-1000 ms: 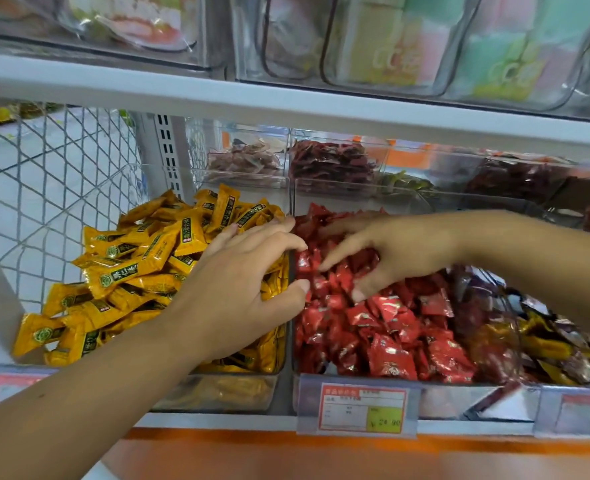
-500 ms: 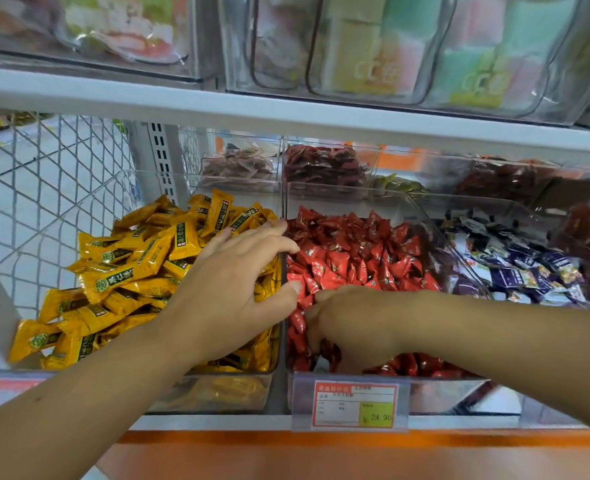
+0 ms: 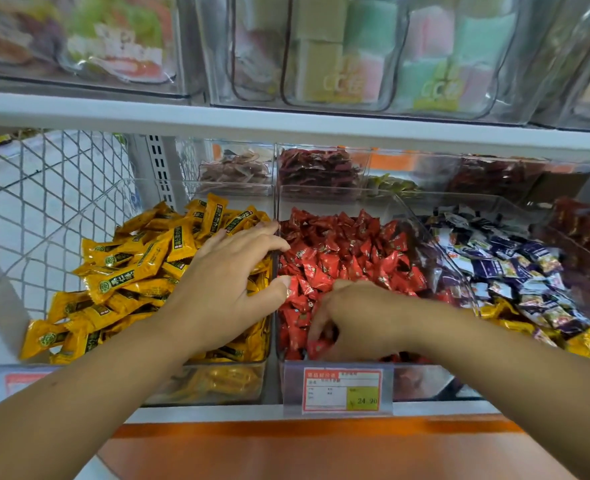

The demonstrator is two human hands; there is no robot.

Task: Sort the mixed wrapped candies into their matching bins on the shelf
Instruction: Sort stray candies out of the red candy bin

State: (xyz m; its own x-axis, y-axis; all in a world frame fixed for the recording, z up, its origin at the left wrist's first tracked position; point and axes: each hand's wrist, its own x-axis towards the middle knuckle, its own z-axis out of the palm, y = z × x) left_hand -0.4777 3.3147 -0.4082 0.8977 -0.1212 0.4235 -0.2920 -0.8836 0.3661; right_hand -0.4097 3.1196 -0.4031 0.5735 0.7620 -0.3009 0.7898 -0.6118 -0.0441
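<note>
right hand (image 3: 359, 317) gripping red candies (image 3: 338, 251), clear bin (image 3: 421, 379)

Left hand (image 3: 225, 289) spread flat, right hand (image 3: 357, 320) curled, fingers down

bare left hand (image 3: 224, 289), bare right hand (image 3: 359, 320), bare forearms (image 3: 79, 393)

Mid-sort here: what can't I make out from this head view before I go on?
All head view.
Right hand: fingers curled into the red candies; its back hides whether they pinch one.
Price tag: small print too small to read.
Upper-shelf bins: blurred, cut off by the top edge.
Far-right dark-red bin: cut off by the right edge.
</note>
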